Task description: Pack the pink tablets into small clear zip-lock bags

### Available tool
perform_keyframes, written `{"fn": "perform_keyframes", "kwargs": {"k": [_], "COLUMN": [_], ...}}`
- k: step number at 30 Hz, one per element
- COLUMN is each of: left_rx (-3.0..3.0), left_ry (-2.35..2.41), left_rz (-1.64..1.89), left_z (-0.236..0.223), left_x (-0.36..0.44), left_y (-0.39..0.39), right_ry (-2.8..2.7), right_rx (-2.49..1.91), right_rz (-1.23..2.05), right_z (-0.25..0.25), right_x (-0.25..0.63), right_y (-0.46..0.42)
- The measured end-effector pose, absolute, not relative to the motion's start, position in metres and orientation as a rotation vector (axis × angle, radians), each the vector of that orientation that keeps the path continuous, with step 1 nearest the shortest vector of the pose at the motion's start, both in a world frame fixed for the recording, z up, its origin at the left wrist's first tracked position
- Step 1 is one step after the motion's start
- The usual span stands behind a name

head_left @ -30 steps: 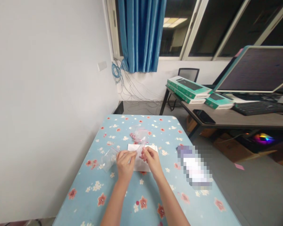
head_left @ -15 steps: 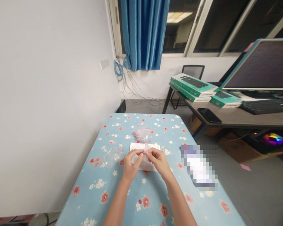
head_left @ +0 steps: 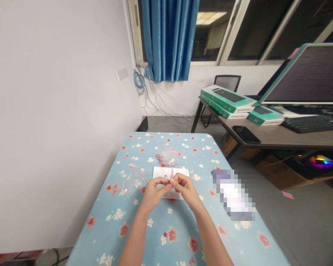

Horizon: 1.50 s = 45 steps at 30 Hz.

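Two hands work just above a sheet of white paper [head_left: 161, 173] on a bench [head_left: 155, 236] covered with a blue flowered cloth. The left hand [head_left: 153, 191] and the right hand [head_left: 185, 189] sit side by side over the paper, their fingers [head_left: 166, 180] nearly closed, with the tips of both hands meeting on a small pinkish item [head_left: 171, 180] too small to make out clearly. Just left of the paper lies a clear plastic bag [head_left: 134, 183]. Near the paper's far edge sits a second clear bag [head_left: 169, 157], with pink beads [head_left: 158, 157] at its left side. Right of the paper, a blurred object [head_left: 233, 194] lies on the cloth. Well beyond the paper to the right, a second bench [head_left: 269, 142] carries green boxes [head_left: 227, 99], a phone [head_left: 245, 135], a keyboard [head_left: 312, 123] and a monitor [head_left: 302, 74].
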State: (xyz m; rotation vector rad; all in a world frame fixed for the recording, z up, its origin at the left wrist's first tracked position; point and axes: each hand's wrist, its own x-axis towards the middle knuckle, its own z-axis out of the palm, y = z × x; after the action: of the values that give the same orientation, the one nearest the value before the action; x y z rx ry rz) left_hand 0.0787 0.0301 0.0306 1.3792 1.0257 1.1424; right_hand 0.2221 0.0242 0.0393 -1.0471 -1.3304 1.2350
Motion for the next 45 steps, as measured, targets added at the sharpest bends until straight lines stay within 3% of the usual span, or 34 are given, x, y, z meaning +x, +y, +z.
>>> {"fn": "perform_keyframes", "kwargs": {"k": [18,28,38,45], "left_rx": [1.328,1.001,1.723,2.122], "left_ry": [1.313,1.238,1.245,1.044], "left_rz": [1.352,1.402,1.354,1.179], "left_z": [0.03,0.03,0.037,0.042], "left_x": [0.091,0.08,0.073,0.071], "left_y": [0.019,0.03,0.023,0.018], "right_ry": [-1.884,-1.941,-1.622,-1.711], "right_rx": [-1.44,-1.335,-1.333,-1.247], "right_rz": [0.232,0.375,0.386,0.635], "right_z": [0.05,0.051,0.049,0.048], "right_x": [0.21,0.204,0.214,0.222], "right_y": [0.008,0.002,0.01,0.009]}}
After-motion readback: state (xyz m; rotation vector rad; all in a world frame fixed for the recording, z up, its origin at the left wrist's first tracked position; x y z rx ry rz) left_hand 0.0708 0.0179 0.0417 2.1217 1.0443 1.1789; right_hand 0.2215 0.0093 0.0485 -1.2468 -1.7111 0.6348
